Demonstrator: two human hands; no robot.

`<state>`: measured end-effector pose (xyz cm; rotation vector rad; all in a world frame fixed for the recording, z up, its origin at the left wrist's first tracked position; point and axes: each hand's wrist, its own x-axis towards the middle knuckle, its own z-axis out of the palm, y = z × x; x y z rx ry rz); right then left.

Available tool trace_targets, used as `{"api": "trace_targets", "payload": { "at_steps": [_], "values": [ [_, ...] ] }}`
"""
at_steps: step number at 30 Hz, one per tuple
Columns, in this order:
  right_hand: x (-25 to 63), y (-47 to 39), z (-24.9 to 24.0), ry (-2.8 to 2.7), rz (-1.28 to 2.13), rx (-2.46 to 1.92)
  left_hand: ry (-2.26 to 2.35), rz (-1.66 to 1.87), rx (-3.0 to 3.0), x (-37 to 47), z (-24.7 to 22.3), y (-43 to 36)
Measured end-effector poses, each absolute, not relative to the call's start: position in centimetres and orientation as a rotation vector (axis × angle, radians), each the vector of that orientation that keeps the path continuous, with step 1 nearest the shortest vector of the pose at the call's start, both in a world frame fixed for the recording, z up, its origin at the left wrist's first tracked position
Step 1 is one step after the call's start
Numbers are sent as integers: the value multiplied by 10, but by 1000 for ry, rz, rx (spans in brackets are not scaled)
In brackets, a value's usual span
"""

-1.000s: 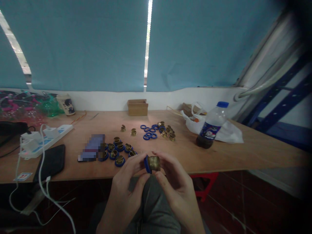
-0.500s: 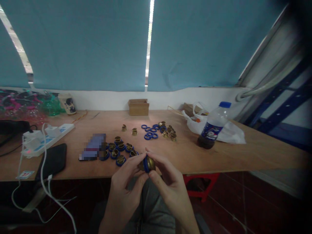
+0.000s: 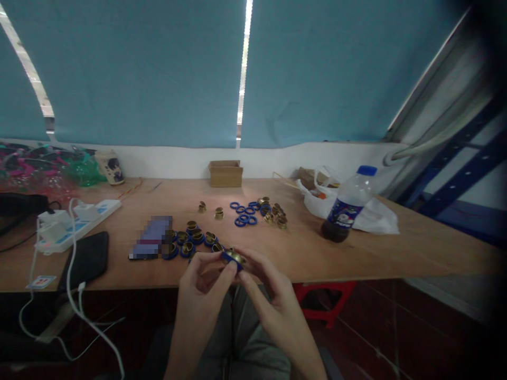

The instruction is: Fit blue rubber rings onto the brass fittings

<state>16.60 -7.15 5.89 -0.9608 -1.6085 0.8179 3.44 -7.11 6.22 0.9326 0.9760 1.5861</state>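
Between both hands, just over the table's front edge, is a brass-coloured fitting with a blue ring point(image 3: 234, 257) around it. My left hand point(image 3: 206, 282) pinches it from the left, thumb against the blue ring. From the right, my right hand point(image 3: 267, 285) closes its fingers and thumb on the same piece. Beyond my left hand lie several brass fittings with blue rings point(image 3: 197, 236). Loose blue rings point(image 3: 240, 220) lie farther back, beside a cluster of brass fittings point(image 3: 280, 217). Two more brass fittings, one of them here point(image 3: 219, 213), stand apart at mid-table.
A phone point(image 3: 152, 238), a black flat object point(image 3: 87, 261) and a power strip point(image 3: 83, 224) with white cables are at left. A small cardboard box point(image 3: 225, 174) stands at the back. To the right are a drink bottle point(image 3: 348, 206) and a white plastic bag point(image 3: 376, 215).
The held fitting has turned from edge-on to lying flatter, its brass face upward. My left hand has shifted slightly and its thumb has moved up onto the ring.
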Motion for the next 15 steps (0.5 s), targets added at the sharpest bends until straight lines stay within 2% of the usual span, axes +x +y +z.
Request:
{"api": "trace_targets", "payload": {
  "at_steps": [8,15],
  "values": [
    [165,-68,54,-1728,359,-1038,997,1494,931,29,61,-68],
    [168,-68,53,-1740,253,-1038,995,1469,1163,20,56,-66]
  ]
}}
